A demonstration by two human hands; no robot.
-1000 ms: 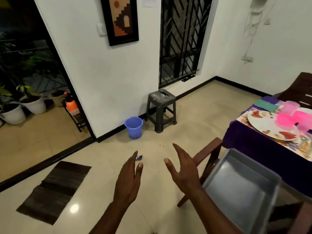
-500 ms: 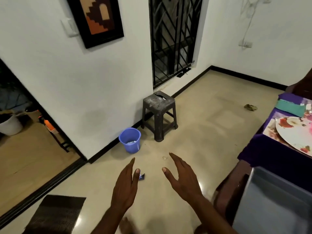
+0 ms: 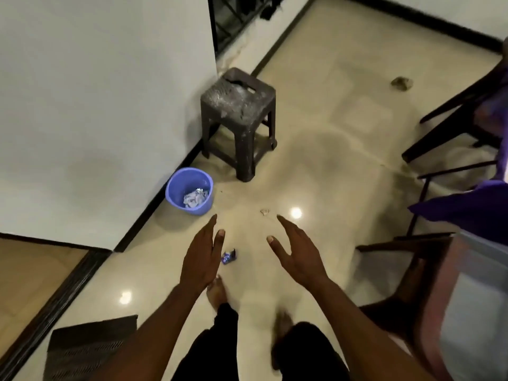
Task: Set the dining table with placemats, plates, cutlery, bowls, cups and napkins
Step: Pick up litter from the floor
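Both hands are hanging out in front over the floor, the left hand [image 3: 202, 259] and the right hand [image 3: 298, 258] each with its grip spread, fingers straight and holding nothing. The head is looking down at the tiles, so none of the tableware is showing; only a fold of the purple tablecloth [image 3: 464, 209] is draping in at the right edge, well apart from either hand, with a grey bin [image 3: 478, 303] resting on a wooden chair [image 3: 406, 273] below it. By my judgement, plates and cups will be wanting a firm hold at the rim, napkins a light pinch. On the floor a small wrapper [image 3: 228, 256] is lying just beside the left fingers, with a blue bucket [image 3: 189, 191] and a dark stool [image 3: 238, 116] by the wall beyond.
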